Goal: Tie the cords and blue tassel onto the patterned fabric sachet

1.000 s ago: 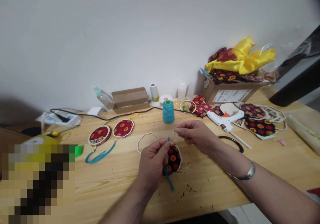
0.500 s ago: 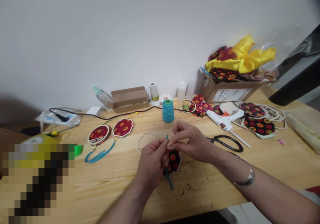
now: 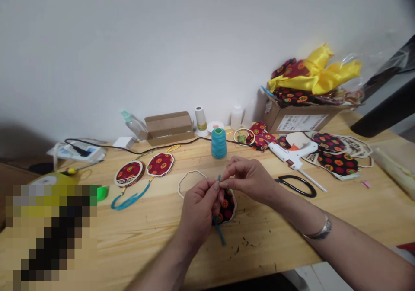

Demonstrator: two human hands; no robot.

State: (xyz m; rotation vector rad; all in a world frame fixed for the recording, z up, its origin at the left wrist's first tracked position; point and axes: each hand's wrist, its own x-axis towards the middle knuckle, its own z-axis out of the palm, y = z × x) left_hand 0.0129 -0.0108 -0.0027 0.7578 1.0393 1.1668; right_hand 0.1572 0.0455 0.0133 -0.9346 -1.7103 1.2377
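Note:
In the head view, my left hand [image 3: 201,206] is closed, thumb and fingers pinching a bundle of teal thread [image 3: 220,234]. Its top end peeks out above the fingertips, and the loose strands hang below. My right hand [image 3: 249,179] meets it, thumb and forefinger pinched at the same top end; whatever finer strand it may hold is too small to see. Behind and below the hands lies a black flowered fabric piece [image 3: 228,204] with a pale edge, partly hidden. A pale scalloped frame [image 3: 180,187] lies just beyond my left hand. The teal thread cone [image 3: 218,144] stands upright behind.
Black-handled scissors [image 3: 297,185] and a white glue gun [image 3: 293,156] lie to the right. Two fabric pendants [image 3: 160,164] with teal tassels are on the left. A carton [image 3: 300,119] of cloth stands at the back right. A black cable [image 3: 142,153] crosses the table's rear.
My hands stay pinched together at the bundle's top, with only small finger shifts. Less of the teal end shows above the fingers. The view has moved slightly.

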